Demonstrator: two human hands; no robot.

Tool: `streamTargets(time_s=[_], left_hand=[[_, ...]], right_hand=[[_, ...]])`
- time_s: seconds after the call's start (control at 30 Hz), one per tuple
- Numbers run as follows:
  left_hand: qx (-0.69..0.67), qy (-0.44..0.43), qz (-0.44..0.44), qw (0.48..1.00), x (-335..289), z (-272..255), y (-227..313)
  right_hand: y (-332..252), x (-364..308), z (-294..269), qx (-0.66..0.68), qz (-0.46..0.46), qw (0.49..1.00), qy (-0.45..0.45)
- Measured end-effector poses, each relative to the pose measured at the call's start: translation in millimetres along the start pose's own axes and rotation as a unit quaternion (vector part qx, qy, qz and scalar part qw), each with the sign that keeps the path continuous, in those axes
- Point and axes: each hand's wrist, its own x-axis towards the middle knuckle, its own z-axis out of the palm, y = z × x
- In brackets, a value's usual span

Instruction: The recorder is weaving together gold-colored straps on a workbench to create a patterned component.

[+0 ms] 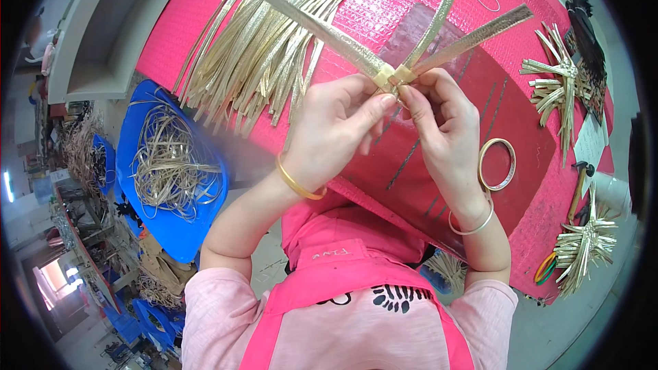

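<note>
Between my two hands is a small woven piece of gold strips [395, 77], held above the table. Three long strip ends fan out from it, away from me. My left hand [334, 115] is closed, thumb and fingertips pinching the left side of the weave. Across from it, my right hand [442, 113] pinches the right side, with the thumb on top and fingers curled beneath. The fingertips touch or nearly touch each other and hide the lower part of the weave. A dark red mat [473, 164] lies under the hands.
A big pile of loose gold strips [260, 48] covers the pink table's far left. A tape roll [497, 164] lies beside my right wrist. Woven star-shaped pieces [565, 79], a hammer [580, 188] and rubber bands [546, 268] line the right edge. Left of the table, a blue bin [195, 233] holds tangled strips.
</note>
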Motion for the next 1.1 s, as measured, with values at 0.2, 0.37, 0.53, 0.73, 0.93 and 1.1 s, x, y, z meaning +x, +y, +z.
streamTargets(time_s=[0.2, 0.37, 0.53, 0.73, 0.93, 1.1], left_hand=[[0.01, -0.052, -0.049, 0.997, 8, -18, -2], [-0.032, -0.059, -0.063, 0.996, 12, -15, -2], [-0.083, -0.125, -0.097, 0.984, 18, -24, -1], [-0.093, -0.091, -0.029, 0.991, 16, -16, -6], [0.049, -0.045, 0.008, 0.998, 9, -8, 5], [0.261, -0.039, 0.15, 0.953, 15, -23, 9]], right_hand=[[-1, 6, -17, -0.033, 0.056, 0.996, -0.065], [-4, 16, -31, -0.128, -0.073, 0.98, -0.133], [-5, 19, -31, -0.161, -0.089, 0.974, -0.13], [-6, -4, -13, 0.01, 0.019, 0.998, -0.051], [-3, -4, -8, 0.134, 0.137, 0.979, -0.069], [-1, 0, 0, -0.111, -0.099, 0.988, 0.034]])
